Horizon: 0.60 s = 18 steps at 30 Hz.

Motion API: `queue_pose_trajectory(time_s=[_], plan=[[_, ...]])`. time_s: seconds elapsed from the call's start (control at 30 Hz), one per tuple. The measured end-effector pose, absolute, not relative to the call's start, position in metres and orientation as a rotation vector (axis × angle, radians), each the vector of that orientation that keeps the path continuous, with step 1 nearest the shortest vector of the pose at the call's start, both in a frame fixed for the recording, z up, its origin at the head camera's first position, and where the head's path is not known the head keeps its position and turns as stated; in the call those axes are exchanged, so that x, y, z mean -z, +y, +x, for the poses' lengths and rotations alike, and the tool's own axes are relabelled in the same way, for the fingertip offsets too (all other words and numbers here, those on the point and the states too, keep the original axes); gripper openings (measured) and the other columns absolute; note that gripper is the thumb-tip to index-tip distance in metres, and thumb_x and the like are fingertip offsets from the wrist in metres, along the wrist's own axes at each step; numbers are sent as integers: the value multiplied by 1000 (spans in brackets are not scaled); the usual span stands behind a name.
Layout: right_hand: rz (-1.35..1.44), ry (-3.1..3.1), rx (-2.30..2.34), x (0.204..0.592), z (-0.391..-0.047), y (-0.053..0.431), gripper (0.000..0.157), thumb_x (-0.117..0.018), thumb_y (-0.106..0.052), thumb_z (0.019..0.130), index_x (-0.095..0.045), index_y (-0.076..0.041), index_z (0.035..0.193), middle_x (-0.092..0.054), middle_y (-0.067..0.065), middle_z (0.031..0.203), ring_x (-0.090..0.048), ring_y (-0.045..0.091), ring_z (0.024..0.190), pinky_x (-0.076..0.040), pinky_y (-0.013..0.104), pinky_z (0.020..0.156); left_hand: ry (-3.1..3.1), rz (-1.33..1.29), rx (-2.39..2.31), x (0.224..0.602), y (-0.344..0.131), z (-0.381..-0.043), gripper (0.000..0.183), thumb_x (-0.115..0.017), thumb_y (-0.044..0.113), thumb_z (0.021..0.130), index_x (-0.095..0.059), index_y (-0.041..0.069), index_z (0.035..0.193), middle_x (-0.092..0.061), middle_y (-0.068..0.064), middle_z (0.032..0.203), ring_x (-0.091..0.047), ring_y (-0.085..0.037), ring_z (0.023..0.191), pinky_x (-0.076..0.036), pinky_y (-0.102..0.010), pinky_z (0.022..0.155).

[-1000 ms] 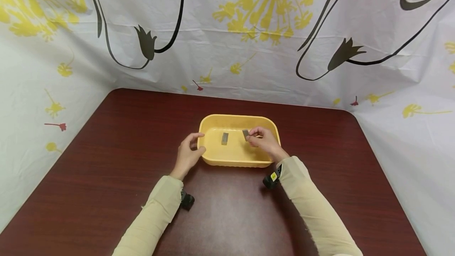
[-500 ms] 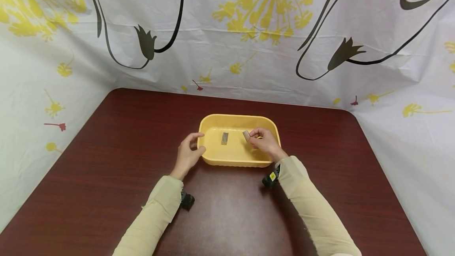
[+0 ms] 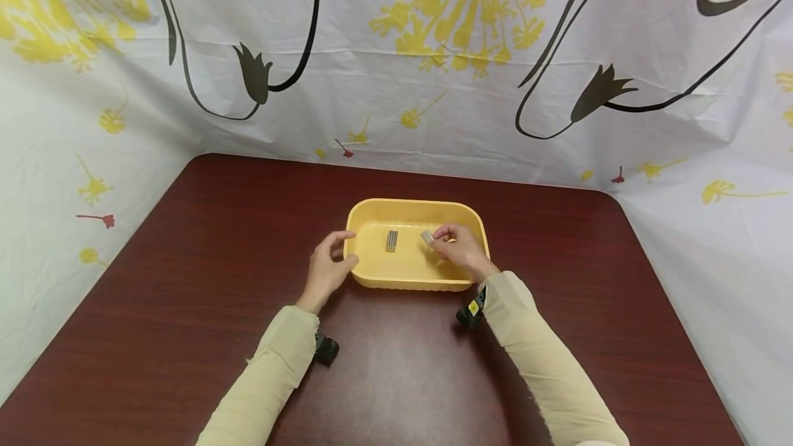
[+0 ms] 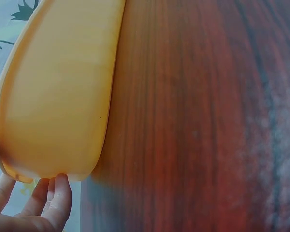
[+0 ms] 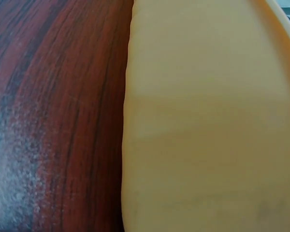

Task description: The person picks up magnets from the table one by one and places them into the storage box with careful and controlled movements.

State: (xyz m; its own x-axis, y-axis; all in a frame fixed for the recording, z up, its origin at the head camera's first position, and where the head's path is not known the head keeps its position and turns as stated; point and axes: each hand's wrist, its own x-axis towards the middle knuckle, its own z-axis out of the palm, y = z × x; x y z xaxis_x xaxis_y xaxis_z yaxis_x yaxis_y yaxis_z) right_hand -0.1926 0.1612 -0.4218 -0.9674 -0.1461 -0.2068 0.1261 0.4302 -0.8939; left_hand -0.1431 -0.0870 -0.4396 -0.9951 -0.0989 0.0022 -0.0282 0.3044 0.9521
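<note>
A yellow plastic tray (image 3: pixel 396 283) stands on the dark wood table. My left hand (image 3: pixel 326 272) holds its left end, thumb and fingers spread around the rim. In the left wrist view, the fingers (image 4: pixel 62 200) of that hand touch the tray's end. Over the tray's right half, my right hand (image 3: pixel 461 248) pinches a small, flat, silvery rectangular strip (image 3: pixel 427 237) that looks like a strip of staples. Several narrow grey strips (image 3: pixel 392 241) lie side by side on the tray floor, left of it. The right wrist view shows neither hand nor strip.
The reddish-brown table (image 3: pixel 396 370) extends on all sides of the tray. Behind it and at both sides hangs a white flowered sheet (image 3: pixel 347 33). A small dark wrist camera (image 3: pixel 326 349) sits at the left cuff, another wrist camera (image 3: pixel 471 314) at the right.
Between my right fingers the strip has turned, showing a lighter face and leaning more to the left. The right wrist has shifted slightly left; the left hand and tray stay put.
</note>
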Motion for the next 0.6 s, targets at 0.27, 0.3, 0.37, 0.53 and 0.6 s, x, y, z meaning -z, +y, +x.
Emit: queue_pose_trajectory(time_s=[0.27,0.3,0.37,0.53,0.6], plan=[[-19,2437,1543,423,-193,162,18,-59,-5,79,-54,4,93,-51,8,78,-54,23,63,-49,32,58,-2484,117,1819,440,-87,-143,39,-58,4,71,-58,12,110,-55,-7,115,-56,-22,92,-44,-26,60],[-15,2437,1540,422,-192,162,18,-60,-5,79,-54,4,94,-51,8,78,-54,24,64,-48,33,59,-2483,118,1818,440,-87,-143,39,-58,4,71,-58,12,109,-55,-7,114,-56,-22,92,-44,-27,61],[-12,2439,1526,421,-192,161,19,-60,-6,80,-54,4,94,-51,9,79,-54,25,66,-48,34,60,-2483,123,1815,440,-87,-143,39,-58,5,71,-58,13,109,-55,-6,114,-56,-22,92,-44,-26,61],[-14,2446,1495,419,-191,161,19,-59,-6,80,-53,4,96,-51,9,80,-55,26,68,-48,34,60,-2486,129,1810,439,-87,-143,38,-58,5,71,-58,14,108,-55,-5,114,-55,-22,92,-45,-26,60],[-14,2448,1489,419,-191,160,19,-59,-5,80,-53,4,95,-51,9,80,-55,26,67,-48,34,60,-2490,129,1807,439,-87,-143,39,-58,5,71,-58,13,109,-55,-5,114,-56,-22,92,-45,-26,60]])
